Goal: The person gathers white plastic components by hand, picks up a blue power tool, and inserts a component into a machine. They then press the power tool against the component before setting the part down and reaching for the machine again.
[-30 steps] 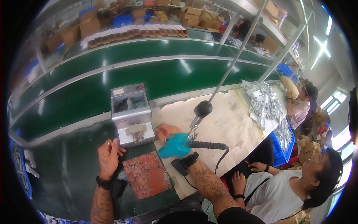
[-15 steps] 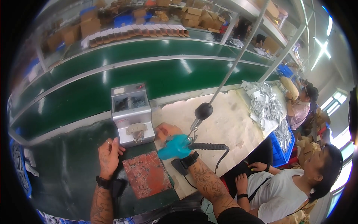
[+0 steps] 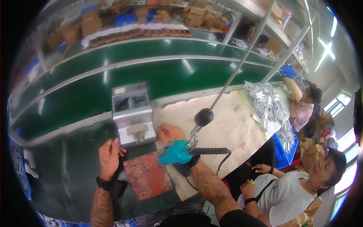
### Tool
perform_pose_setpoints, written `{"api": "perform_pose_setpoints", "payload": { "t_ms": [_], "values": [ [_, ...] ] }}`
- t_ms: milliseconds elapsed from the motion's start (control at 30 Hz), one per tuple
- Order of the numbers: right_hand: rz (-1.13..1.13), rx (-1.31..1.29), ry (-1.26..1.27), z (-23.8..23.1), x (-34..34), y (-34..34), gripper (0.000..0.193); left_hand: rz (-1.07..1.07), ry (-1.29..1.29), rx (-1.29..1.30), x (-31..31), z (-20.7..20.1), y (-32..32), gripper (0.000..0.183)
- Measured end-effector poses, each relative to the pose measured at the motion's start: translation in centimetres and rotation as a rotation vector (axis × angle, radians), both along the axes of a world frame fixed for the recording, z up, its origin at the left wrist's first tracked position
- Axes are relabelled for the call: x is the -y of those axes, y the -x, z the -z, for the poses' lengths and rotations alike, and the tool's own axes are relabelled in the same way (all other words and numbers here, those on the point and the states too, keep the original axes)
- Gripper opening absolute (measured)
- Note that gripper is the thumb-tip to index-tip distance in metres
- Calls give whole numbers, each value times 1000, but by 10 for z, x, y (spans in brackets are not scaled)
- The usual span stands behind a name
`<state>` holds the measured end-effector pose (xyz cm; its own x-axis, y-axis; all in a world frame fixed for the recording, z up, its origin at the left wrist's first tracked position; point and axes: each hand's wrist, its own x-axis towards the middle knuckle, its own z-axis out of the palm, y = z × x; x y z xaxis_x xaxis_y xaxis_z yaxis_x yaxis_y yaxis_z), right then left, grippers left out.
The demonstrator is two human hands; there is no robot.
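Note:
A grey, box-shaped screw feeder (image 3: 133,118) stands in front of me, small dark pieces in its top tray. By its front left corner my left hand (image 3: 109,156) is closed, fingers curled inward; their inside is hidden. On the feeder's right side my right hand (image 3: 171,133) has bent fingers beside the housing, and what they hold, if anything, cannot be made out. A teal power screwdriver (image 3: 174,152) hangs by a hook over my right wrist, covering part of it. Its black coiled cord (image 3: 210,151) reaches to the right. A worn red mat (image 3: 147,176) lies between my forearms.
A pile of silvery metal parts (image 3: 266,106) lies at the right, above a blue crate (image 3: 285,149). A co-worker in a white shirt (image 3: 287,193) sits close on my right. Beyond the bench runs a green conveyor (image 3: 170,77). The suspension cable with its black weight (image 3: 204,117) crosses the space.
The hanging screwdriver has swung slightly left and its black weight has dropped a little. Both my hands stay nearly in place. The co-worker's head and one hand have shifted.

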<state>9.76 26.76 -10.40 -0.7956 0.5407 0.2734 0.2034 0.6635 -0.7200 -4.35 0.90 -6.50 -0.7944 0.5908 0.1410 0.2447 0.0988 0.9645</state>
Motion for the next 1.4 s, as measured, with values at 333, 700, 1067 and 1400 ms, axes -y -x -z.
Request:
{"api": "perform_pose_setpoints", "payload": {
  "t_ms": [333,700,1067,1400],
  "values": [
    [-50,39,52,-14,3,-5,22,-3,-19,5,-1,3,0,41],
    [-105,-57,62,-27,9,-12,21,-4,-15,64,-1,-1,0,36],
    [-77,-115,130,-15,6,-10,22,-24,-18,21,-2,1,-1,41],
    [-27,-48,170,-17,8,-2,16,-2,1,76,0,-1,1,37]
  ]
}}
